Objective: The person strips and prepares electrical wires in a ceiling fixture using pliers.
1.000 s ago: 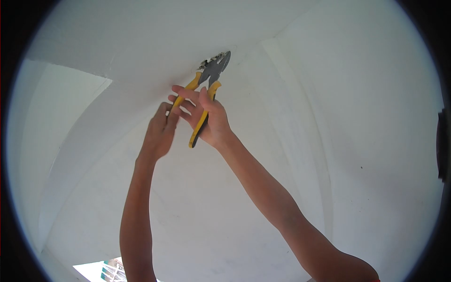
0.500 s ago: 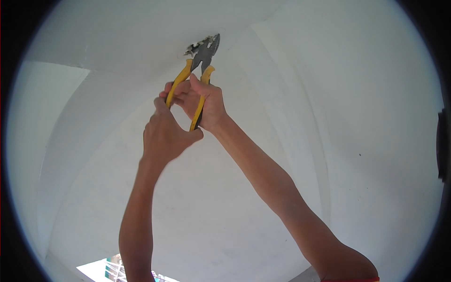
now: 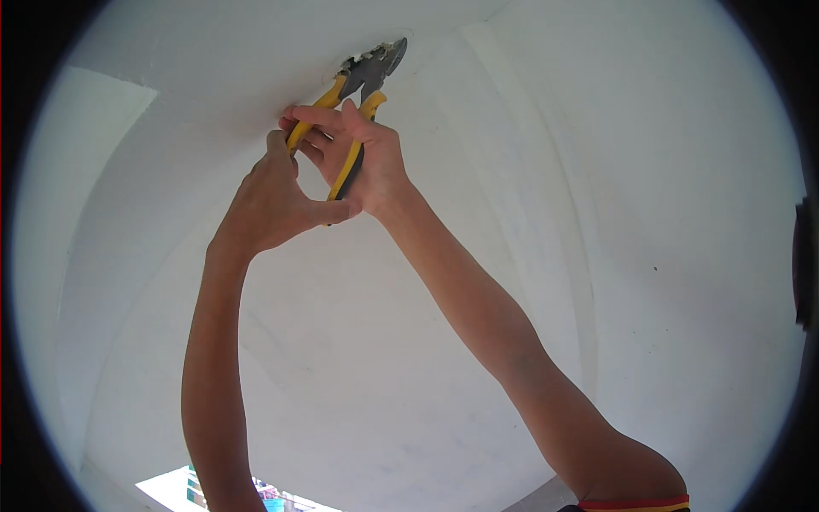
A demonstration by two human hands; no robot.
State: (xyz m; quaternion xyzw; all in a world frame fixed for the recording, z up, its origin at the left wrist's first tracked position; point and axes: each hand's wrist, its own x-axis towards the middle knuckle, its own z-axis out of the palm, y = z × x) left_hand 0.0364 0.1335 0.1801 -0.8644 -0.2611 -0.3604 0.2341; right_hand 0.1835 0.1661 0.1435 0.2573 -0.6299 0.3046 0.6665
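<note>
Both arms reach overhead toward a white ceiling. My right hand (image 3: 363, 166) grips the yellow-and-black handles of a pair of pliers (image 3: 368, 81). The grey jaws bite into a small rough hole (image 3: 375, 49) in the ceiling where it meets a beam. My left hand (image 3: 273, 200) is pressed against the right one, its fingers wrapped over the lower end of the plier handles. What sits inside the hole is too small to make out.
White ceiling and walls (image 3: 597, 213) fill the view, with beam edges running toward the hole. A bright opening (image 3: 205, 491) shows at the bottom left. A dark object (image 3: 802, 264) sits at the right edge.
My left hand went from open fingers beside the handles to clasped over them. Both hands and the pliers shifted slightly up and left in view.
</note>
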